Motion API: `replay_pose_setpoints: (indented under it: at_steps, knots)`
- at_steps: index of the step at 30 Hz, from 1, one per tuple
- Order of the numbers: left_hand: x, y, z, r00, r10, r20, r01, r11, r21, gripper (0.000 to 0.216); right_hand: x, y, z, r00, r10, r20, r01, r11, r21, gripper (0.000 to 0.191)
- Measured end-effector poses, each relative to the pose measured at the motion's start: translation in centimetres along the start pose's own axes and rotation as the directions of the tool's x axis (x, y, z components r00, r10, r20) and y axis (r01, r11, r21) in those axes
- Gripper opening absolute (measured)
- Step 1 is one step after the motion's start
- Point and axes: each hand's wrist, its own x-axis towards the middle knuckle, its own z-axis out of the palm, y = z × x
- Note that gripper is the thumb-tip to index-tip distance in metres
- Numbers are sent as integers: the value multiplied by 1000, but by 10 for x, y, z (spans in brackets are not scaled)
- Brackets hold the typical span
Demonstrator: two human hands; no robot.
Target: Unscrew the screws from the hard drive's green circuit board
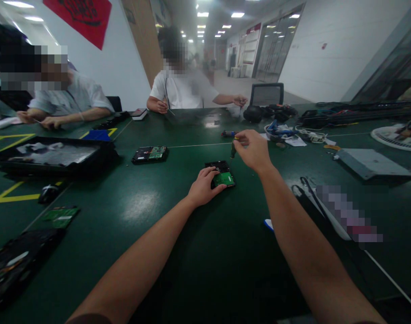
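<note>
A hard drive [220, 164] with a dark casing and a green circuit board [223, 179] lies on the green tabletop in front of me. My left hand [207, 185] grips it, fingers over its left side and thumb along the near edge. Just right of and above the drive, my right hand [254, 148] is closed in a pinch. From its fingertips a small, narrow, dark greenish piece [233, 150] hangs down, apart from the drive; its exact kind is unclear. Behind those fingers lies a blue-and-red handled tool [228, 133], partly hidden.
Another drive [150, 154] lies to the left, beyond it a black tray [53, 155]. A mouse [49, 193] and a loose green board [61, 216] are nearer. Right stand a metal box [374, 162] and cables [310, 134]. Two people sit across the table.
</note>
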Motion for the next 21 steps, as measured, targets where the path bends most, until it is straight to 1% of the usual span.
replay_pose_setpoints:
  at_steps: [4,13,17,21]
  knots:
    - [0,0,0,1000,-2,4,2,1000,0,58,-1,-3,0,999,46,-15,-46,999,10,10]
    - [0,0,-2,1000,-4,11,4,1000,0,59,1,-3,-1,1000,-6,-12,6,1000,-27,8]
    - [0,0,-1,1000,-4,8,4,1000,0,58,0,-4,-1,998,41,-40,-41,999,0,7]
    - [0,-1,0,1000,-3,1,3,1000,-1,58,-1,-6,-1,998,67,-20,-67,998,-2,8]
